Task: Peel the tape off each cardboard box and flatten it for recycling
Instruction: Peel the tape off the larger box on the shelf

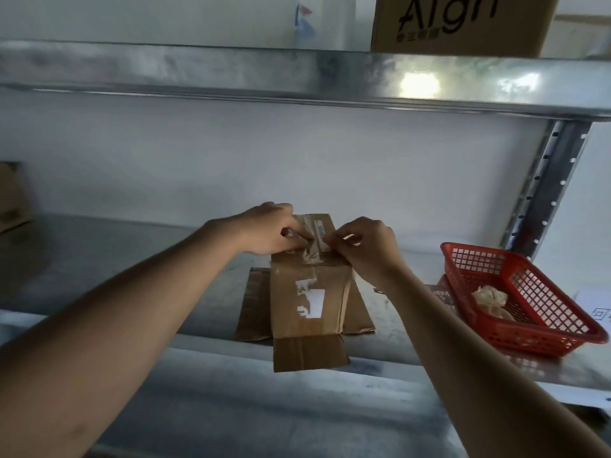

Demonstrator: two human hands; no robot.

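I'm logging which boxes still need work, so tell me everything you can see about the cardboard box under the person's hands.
The cardboard box is plain brown, lying collapsed on the metal shelf over another flat cardboard piece. Its near flap hangs past the shelf edge. Torn white label scraps and clear tape remain on top. The left hand and right hand pinch at the tape.

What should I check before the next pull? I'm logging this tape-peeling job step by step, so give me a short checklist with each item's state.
1. Left hand steadies the cardboard box: ok.
2. Right hand pinches the clear tape: ok, it seems.
3. Tape fully freed: not ok, some clings at the fold.
4. Box flattened: cannot tell.
5. Red basket within reach for scraps: ok.
6. Flat cardboard under the box lies still: cannot tell.
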